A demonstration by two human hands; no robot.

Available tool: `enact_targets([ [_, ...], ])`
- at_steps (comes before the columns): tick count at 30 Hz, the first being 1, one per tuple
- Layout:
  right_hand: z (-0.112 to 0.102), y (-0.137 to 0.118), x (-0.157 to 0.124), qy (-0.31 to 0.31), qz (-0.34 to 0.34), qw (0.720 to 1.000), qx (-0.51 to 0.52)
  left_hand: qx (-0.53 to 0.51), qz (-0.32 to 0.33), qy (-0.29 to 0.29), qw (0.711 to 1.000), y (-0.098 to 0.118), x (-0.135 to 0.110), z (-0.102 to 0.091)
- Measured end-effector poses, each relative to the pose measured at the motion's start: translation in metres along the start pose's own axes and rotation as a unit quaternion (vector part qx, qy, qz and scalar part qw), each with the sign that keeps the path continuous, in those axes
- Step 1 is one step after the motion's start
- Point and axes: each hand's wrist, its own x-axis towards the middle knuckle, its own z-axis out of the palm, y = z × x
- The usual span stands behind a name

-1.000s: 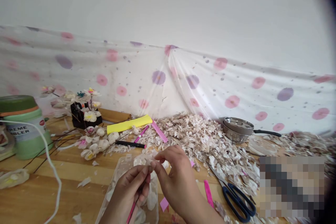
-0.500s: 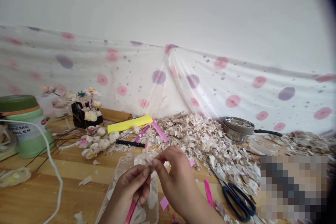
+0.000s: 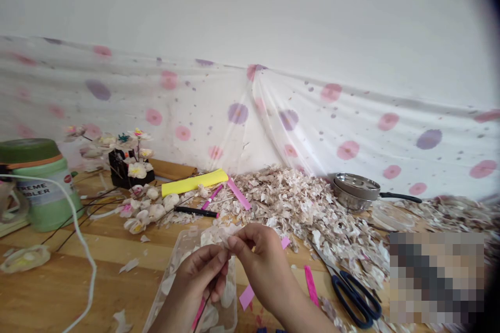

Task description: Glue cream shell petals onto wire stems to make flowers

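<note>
My left hand (image 3: 201, 276) is closed round a thin stem wrapped in pink tape (image 3: 199, 312), which runs down below the fist. My right hand (image 3: 258, 260) pinches a small pale petal-like flake (image 3: 224, 237) against the top of that stem. Both hands hover over a clear plastic tray (image 3: 179, 265) with pale flakes in it. A strip of pink tape (image 3: 247, 296) lies just under my right wrist.
A big heap of pale flakes (image 3: 308, 208) covers the wooden table behind the hands. Blue-handled scissors (image 3: 353, 296) lie right of them, a steel pan (image 3: 353, 190) farther back. Finished pale flowers (image 3: 146, 210), a black pen (image 3: 195, 212), yellow foam (image 3: 193, 183), a green jar (image 3: 37, 187) and a white cord (image 3: 84, 255) sit left.
Both hands have shifted slightly right and lower, still working the flake onto the stem. The view has drifted a little.
</note>
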Motion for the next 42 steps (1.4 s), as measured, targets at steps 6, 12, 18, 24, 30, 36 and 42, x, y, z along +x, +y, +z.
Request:
enact_targets([
  [6,-0.0004,-0.0043,-0.0010,0.009,0.008,1.000,-0.006,-0.007,0.000,-0.007,1.000,0.0002,-0.0004,0.0007],
  [12,0.0006,-0.0080,-0.0026,0.009,0.013,1.000,0.005,-0.001,0.005,-0.016,1.000,-0.0008,0.0009,-0.0002],
  [18,-0.0004,-0.0072,-0.0029,-0.002,0.016,1.000,0.017,-0.019,0.001,-0.014,1.000,-0.0007,-0.0010,-0.0003],
  [24,-0.0053,-0.0082,-0.0045,0.048,-0.008,0.996,-0.071,-0.120,-0.041,0.042,0.991,0.0034,-0.0035,0.0006],
  [30,-0.0039,-0.0054,-0.0036,0.033,-0.033,0.993,-0.108,-0.148,-0.067,0.042,0.986,-0.0008,-0.0019,-0.0030],
  [36,-0.0059,-0.0056,-0.0024,0.042,-0.052,0.992,-0.111,-0.141,-0.050,-0.010,0.989,-0.0007,-0.0026,-0.0025],
  [42,-0.0074,-0.0066,-0.0010,0.044,-0.073,0.990,-0.114,-0.137,-0.055,-0.030,0.989,0.0045,-0.0051,-0.0010],
])
